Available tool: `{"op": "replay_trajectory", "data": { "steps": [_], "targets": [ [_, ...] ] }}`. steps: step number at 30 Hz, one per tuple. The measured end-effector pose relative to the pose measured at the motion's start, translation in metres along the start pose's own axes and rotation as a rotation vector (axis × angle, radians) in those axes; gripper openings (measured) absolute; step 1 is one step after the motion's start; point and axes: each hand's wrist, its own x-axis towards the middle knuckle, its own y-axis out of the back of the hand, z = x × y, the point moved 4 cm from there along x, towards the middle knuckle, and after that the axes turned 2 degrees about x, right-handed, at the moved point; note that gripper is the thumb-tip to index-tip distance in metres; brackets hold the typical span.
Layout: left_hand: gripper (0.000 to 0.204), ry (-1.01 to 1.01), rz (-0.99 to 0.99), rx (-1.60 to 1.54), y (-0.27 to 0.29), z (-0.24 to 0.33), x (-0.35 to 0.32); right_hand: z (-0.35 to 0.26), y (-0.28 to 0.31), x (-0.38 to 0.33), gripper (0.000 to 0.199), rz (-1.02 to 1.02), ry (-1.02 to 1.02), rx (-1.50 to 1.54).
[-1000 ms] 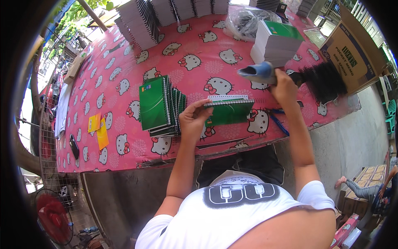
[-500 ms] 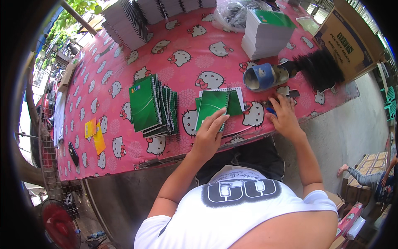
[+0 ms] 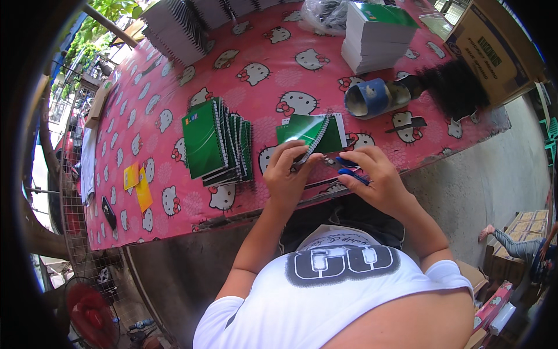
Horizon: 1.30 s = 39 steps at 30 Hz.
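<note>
Your left hand (image 3: 289, 174) pins a green spiral-bound notebook (image 3: 308, 132) against the near edge of the pink cartoon-cat tablecloth (image 3: 174, 87), fingers curled over the lower end of the wire binding. Your right hand (image 3: 372, 177) is closed around blue-handled pliers (image 3: 344, 166), whose nose meets the coil end just beside your left fingertips. The notebook lies tilted, spine running diagonally toward you.

Assessment of handling: the notebook looks light and thin, with a flexible card cover that will bow if lifted by a corner. The wire coil is the stiff part, but likely bends and stays bent under the pliers, so grip it only at the very end. The glossy cover may slide on the cloth; press flat on the cover close to the spine, not on the loose page edge.

To your left, well apart, stands a fanned stack of finished green notebooks (image 3: 216, 142). Beyond the work lie a roll of blue tape (image 3: 367, 98), a heap of black coils (image 3: 453, 87) and a pile of unbound pads (image 3: 376, 38).
</note>
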Motion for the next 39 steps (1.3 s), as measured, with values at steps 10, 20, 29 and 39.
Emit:
{"op": "replay_trajectory", "data": {
  "steps": [10, 20, 29, 39],
  "targets": [
    [0.032, -0.1, -0.045, 0.093, -0.003, 0.005, -0.003, -0.011, 0.0, 0.001, 0.041, -0.072, 0.028, -0.167],
    [0.027, -0.138, -0.116, 0.111, -0.006, 0.002, -0.006, 0.025, -0.011, 0.016, 0.035, -0.513, -0.477, 0.505],
    [0.02, -0.278, -0.12, 0.134, 0.029, 0.029, 0.031, 0.037, 0.004, 0.014, 0.04, -0.404, -0.609, 0.773],
    [0.03, 0.399, 0.549, 0.243, 0.184, -0.064, 0.033, 0.064, 0.04, 0.008, 0.039, 0.048, -0.005, -0.542]
  ]
}}
